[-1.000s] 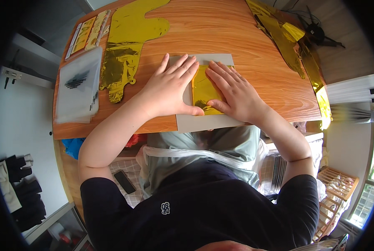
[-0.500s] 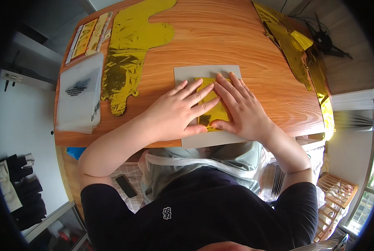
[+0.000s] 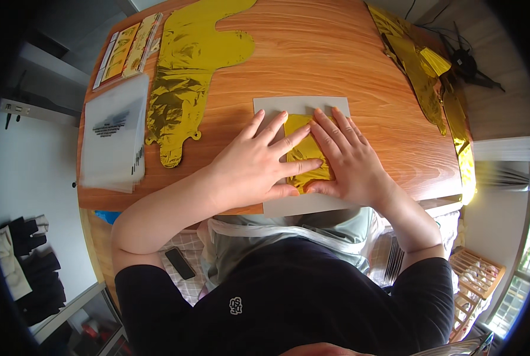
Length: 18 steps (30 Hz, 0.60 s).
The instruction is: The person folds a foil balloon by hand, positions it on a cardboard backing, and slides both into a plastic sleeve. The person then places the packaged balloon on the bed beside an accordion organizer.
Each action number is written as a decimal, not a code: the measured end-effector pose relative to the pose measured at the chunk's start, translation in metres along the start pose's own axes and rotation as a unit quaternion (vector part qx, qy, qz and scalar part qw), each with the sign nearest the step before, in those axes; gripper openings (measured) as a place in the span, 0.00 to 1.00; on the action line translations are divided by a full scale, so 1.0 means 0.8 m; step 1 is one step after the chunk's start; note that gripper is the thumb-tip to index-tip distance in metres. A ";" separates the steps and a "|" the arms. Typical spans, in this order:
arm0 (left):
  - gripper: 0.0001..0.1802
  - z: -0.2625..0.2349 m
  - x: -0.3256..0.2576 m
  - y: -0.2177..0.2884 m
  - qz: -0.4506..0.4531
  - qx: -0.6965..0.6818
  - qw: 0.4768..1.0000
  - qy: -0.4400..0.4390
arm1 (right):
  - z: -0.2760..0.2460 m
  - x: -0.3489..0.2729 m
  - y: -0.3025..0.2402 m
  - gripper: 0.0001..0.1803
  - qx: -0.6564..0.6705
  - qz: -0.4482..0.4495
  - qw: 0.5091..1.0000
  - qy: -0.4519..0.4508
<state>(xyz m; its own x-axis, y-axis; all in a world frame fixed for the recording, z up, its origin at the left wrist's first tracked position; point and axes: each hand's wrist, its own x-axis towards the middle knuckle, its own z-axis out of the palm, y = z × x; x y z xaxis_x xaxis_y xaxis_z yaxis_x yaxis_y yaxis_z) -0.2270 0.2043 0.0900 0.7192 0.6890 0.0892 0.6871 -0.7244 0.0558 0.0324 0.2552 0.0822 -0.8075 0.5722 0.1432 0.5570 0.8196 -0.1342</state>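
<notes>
A folded piece of shiny gold foil [image 3: 309, 149] lies on a grey rectangular card [image 3: 303, 104] at the near edge of the wooden table. Both my hands rest flat on the foil, palms down. My left hand [image 3: 247, 160] has its fingers spread, covering the foil's left side and part of the card. On the right side, my right hand [image 3: 355, 163] lies with its fingers stretched away from me. The two thumbs come close together at the foil's near edge. Neither hand grips anything. Much of the foil is hidden under the fingers.
A large flat gold foil balloon [image 3: 185, 56] lies at the left of the table [image 3: 312, 53]. Beside it are a stack of clear plastic bags [image 3: 113, 136] and a printed packet [image 3: 125, 50]. More gold foil [image 3: 416, 74] hangs over the right edge. A phone [image 3: 180, 263] lies below.
The view has shifted slightly. My left index finger and thumb have slid a little to the right and nearer over the foil; both hands stay flat on it.
</notes>
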 end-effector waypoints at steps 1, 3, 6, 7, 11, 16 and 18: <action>0.33 -0.004 0.000 0.003 -0.001 0.006 1.000 -0.006 | -0.001 -0.002 -0.002 0.60 0.001 0.003 1.000 -0.011; 0.34 -0.004 -0.001 0.007 0.006 0.003 1.000 -0.007 | -0.005 -0.010 -0.007 0.61 -0.002 0.007 1.000 -0.020; 0.36 -0.014 -0.003 0.016 0.008 -0.002 1.000 -0.025 | -0.003 -0.025 -0.011 0.61 -0.003 0.006 1.000 -0.016; 0.38 -0.020 -0.003 0.020 0.005 -0.005 0.999 -0.041 | -0.002 -0.030 -0.011 0.61 0.006 0.002 1.000 -0.007; 0.44 -0.027 0.003 0.024 -0.117 -0.228 0.965 0.046 | 0.001 -0.050 -0.016 0.61 -0.010 -0.002 1.000 -0.010; 0.41 0.008 0.029 0.070 -0.022 -0.208 0.954 0.214 | 0.004 -0.072 -0.018 0.60 -0.005 -0.009 1.000 0.008; 0.42 0.016 0.042 0.081 0.015 -0.151 0.969 0.194 | 0.002 -0.077 -0.018 0.60 0.003 -0.017 1.000 0.006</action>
<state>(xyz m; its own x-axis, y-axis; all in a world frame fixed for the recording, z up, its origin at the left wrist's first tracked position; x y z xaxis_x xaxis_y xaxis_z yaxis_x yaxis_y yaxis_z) -0.1570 0.1808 0.0835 0.6046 0.6504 0.4599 0.5630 -0.7573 0.3309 0.0741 0.2081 0.0733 -0.8239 0.5438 0.1598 0.5275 0.8388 -0.1344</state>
